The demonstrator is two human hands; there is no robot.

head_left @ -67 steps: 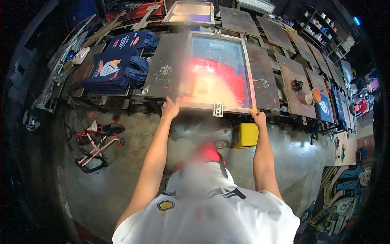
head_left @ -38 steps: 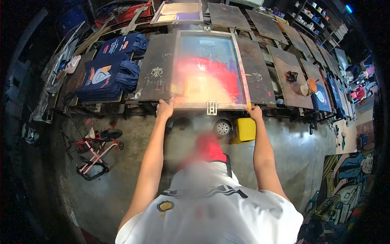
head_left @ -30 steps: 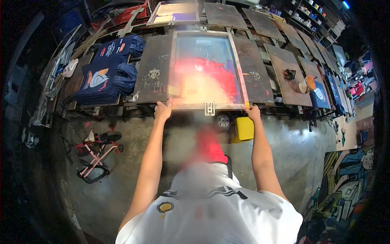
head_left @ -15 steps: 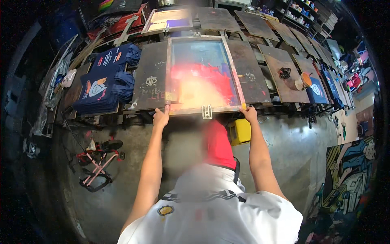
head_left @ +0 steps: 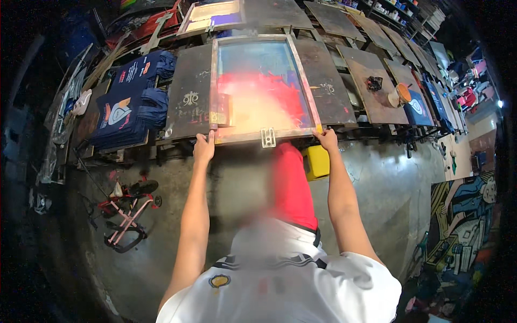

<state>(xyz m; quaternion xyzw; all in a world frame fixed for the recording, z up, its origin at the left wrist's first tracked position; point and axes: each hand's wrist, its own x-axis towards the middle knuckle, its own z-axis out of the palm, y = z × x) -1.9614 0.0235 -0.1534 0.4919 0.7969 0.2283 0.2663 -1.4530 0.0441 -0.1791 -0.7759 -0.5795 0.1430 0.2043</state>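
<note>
A wooden-framed printing screen (head_left: 305, 82) lies in front of me on a row of dark boards. Its mesh is blue-grey at the far end, with red and pale patches nearer to me; part of it is blurred. My left hand (head_left: 204, 147) is closed on its near left corner, and my right hand (head_left: 327, 139) grips the near right corner. Between them, a metal bracket (head_left: 268, 138) sits on the near rail. Both arms reach forward, nearly straight. What lies beneath the screen is hidden.
Stacked navy bags (head_left: 116, 129) lie to the left. On a board at the right stand an orange-topped container (head_left: 399, 96) and a dark crumpled lump (head_left: 374, 83). Below are a yellow container (head_left: 316, 163) and a small pink bike (head_left: 128, 215). Another screen (head_left: 211, 16) lies at the back.
The whole scene has shifted slightly up and left in the picture, boards and bags included. Both hands keep hold of the same screen corners.
</note>
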